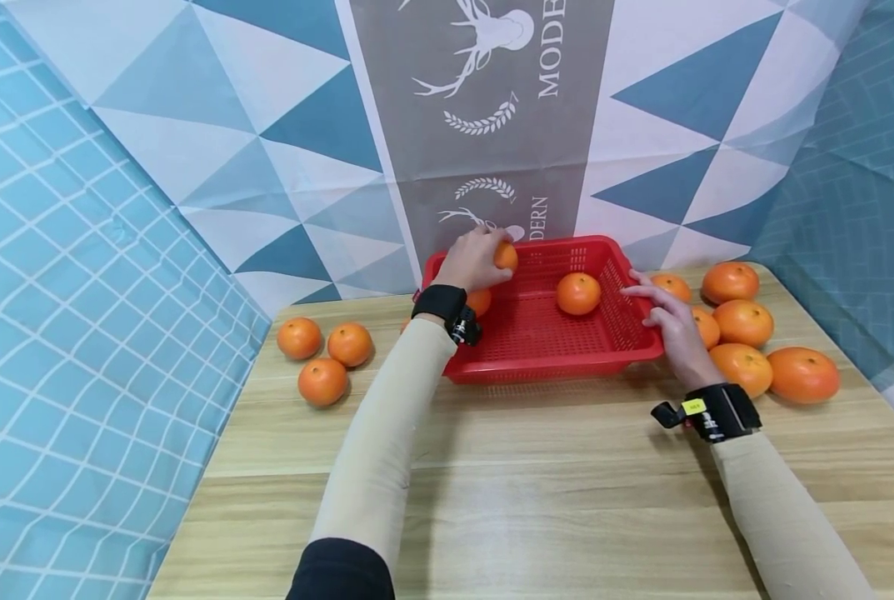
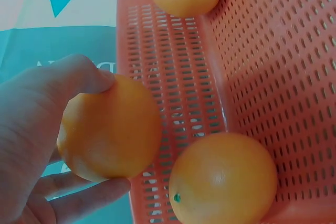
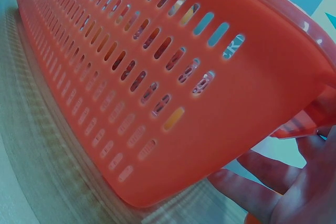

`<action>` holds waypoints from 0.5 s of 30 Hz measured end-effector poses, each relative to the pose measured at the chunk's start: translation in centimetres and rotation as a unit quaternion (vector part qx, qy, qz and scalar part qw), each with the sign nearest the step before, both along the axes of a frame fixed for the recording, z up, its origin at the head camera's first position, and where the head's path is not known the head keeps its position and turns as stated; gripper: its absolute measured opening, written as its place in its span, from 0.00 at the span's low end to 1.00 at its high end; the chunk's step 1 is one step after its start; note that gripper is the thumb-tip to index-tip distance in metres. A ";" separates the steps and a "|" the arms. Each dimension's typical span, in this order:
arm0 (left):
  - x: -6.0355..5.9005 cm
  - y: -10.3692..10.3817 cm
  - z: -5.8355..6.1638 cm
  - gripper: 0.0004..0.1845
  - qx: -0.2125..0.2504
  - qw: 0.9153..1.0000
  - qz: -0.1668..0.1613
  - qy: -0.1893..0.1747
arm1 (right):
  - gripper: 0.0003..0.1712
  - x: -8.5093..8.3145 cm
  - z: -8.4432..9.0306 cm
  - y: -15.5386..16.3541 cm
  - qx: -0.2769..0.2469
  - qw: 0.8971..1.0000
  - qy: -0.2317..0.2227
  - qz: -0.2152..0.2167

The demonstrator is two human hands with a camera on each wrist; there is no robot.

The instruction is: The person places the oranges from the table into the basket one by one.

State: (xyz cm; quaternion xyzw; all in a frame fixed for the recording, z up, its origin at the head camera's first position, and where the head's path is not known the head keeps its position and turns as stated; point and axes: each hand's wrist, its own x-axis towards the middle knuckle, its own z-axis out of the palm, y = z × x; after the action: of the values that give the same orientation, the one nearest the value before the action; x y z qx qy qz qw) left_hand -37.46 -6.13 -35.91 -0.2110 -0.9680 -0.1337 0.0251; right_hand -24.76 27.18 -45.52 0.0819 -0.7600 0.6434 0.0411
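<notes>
My left hand (image 1: 475, 260) grips an orange (image 2: 113, 129), thumb on top and fingers beneath, at the back left of the red plastic basket (image 1: 536, 367). In the left wrist view this orange overlaps the basket's rim. Inside the basket, a second orange (image 1: 479, 302) lies by the left wrist, partly hidden, and a third orange (image 1: 577, 293) sits toward the right. My right hand (image 1: 675, 325) is at the basket's right side, its fairly straight fingers touching the rim. The right wrist view shows its fingers (image 3: 247, 187) against the slotted basket's edge.
Right of the basket, several oranges (image 1: 744, 322) cluster on the wooden table (image 1: 536, 492). Three oranges (image 1: 322, 382) lie together on the left, and another shows slightly behind the left forearm. A patterned cloth (image 1: 297, 150) hangs behind the table; blue tiled sheets (image 1: 79, 333) flank it.
</notes>
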 end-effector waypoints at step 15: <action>2.3 3.1 1.3 0.31 -0.019 1.000 -0.013 0.018 | 0.34 0.0 0.0 0.0 0.002 1.000 -0.001 0.001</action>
State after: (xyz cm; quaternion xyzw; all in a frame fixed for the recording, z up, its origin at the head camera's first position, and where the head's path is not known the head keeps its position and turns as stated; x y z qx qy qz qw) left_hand -35.19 -3.07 -34.62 -0.2265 -0.9669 -0.1115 0.0369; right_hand -24.76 27.17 -45.53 0.0819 -0.7611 0.6422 0.0399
